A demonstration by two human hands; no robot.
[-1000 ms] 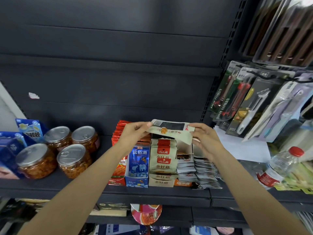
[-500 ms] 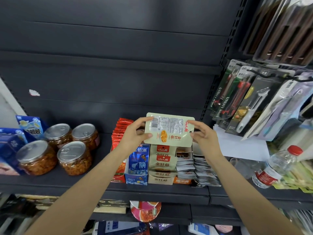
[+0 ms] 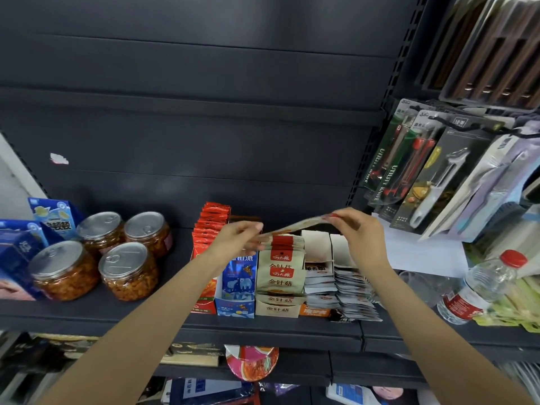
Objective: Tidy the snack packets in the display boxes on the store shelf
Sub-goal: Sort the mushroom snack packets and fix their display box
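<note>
A beige snack packet (image 3: 295,226) is held flat and almost edge-on above the beige display box (image 3: 277,308). My left hand (image 3: 236,238) pinches its left end, and my right hand (image 3: 355,229) pinches its right end. Below it stand matching beige packets with red labels (image 3: 280,270) in that box. A blue display box (image 3: 238,287) and a red box of red packets (image 3: 211,226) sit to the left. Dark and white packets (image 3: 339,290) fan out in boxes to the right.
Several lidded jars (image 3: 128,270) of orange food and blue cartons (image 3: 55,217) stand at the shelf's left. A water bottle (image 3: 482,285) lies at the right, below hanging knives and peelers (image 3: 432,182). The shelf edge (image 3: 263,328) runs across below the boxes.
The packet has turned from facing me to lying flat and edge-on, and has dropped lower over the beige box. Both hands still hold its ends.
</note>
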